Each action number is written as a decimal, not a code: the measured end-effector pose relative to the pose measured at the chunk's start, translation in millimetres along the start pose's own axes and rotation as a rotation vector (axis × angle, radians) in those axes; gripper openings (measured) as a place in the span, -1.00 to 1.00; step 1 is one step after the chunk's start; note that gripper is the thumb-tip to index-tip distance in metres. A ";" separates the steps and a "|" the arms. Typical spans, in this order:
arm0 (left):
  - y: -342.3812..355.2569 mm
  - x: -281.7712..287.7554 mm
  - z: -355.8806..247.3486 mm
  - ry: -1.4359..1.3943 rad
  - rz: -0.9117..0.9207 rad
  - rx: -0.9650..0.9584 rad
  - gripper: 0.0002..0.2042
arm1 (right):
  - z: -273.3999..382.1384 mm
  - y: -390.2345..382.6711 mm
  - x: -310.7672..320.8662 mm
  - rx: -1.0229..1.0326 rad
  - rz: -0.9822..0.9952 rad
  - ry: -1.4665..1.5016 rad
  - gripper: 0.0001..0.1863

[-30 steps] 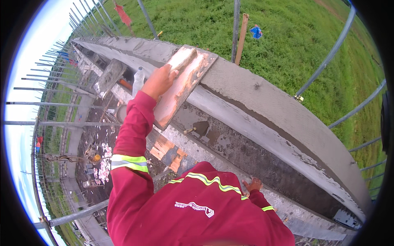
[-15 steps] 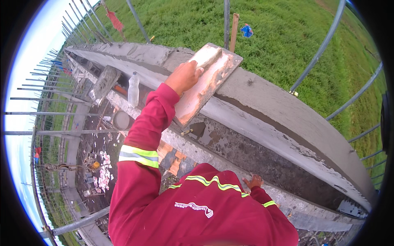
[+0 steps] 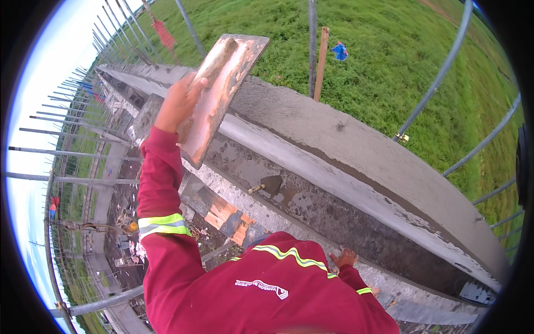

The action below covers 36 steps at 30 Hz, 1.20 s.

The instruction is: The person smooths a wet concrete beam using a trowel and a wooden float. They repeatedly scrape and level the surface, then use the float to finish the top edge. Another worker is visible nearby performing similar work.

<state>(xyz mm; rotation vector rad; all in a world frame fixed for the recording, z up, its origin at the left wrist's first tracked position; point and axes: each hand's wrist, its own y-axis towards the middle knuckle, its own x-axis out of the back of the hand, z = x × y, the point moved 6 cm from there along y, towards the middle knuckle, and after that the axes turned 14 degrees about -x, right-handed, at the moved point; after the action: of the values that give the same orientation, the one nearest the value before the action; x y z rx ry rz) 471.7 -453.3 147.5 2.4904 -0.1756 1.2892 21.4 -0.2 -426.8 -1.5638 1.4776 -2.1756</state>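
Note:
My left hand [image 3: 181, 103] is closed around the handle of a rectangular wooden float [image 3: 219, 100], pale and worn, which is tilted over the top of the concrete wall [image 3: 311, 114]; whether it touches the surface I cannot tell. My right hand [image 3: 344, 259] rests low on the rough near ledge [image 3: 300, 228], fingers spread. A pointed trowel [image 3: 271, 185] with a short light handle lies in the dark, damp channel [image 3: 361, 222] between wall and ledge.
Curved metal poles [image 3: 434, 78] and a wooden stake [image 3: 321, 61] stand along the outer edge above grass [image 3: 389, 33], with blue and red scraps hung there. On the left, scaffold pipes [image 3: 100, 181] cross above a lower level with debris. Stained boards [image 3: 222, 217] lie below the ledge.
Since half a second ago my left hand has moved left and upward with the float, uncovering more of the channel and hiding the bottle. My right hand stays in place.

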 end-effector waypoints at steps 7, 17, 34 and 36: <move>88.9 -43.7 27.7 0.174 0.282 -0.327 -0.59 | 62.3 -5.4 8.3 0.119 -0.007 0.205 -0.05; -48.1 -33.5 35.1 0.203 0.477 -0.356 -0.70 | 134.5 -14.8 -11.2 -0.047 -0.108 0.194 0.02; 263.9 -75.9 60.8 0.035 0.952 -0.362 -0.45 | 131.8 -19.5 -9.9 -0.037 -0.145 0.214 -0.07; 269.5 -104.5 54.6 -0.055 1.071 -0.323 -0.46 | 131.1 -21.7 -8.2 -0.077 -0.102 0.192 -0.06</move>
<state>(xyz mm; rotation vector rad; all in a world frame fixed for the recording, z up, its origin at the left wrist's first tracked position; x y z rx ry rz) 383.6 -729.3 96.2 2.1285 -1.7441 1.3310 135.0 -68.5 -415.0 -1.5211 1.5846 -2.4143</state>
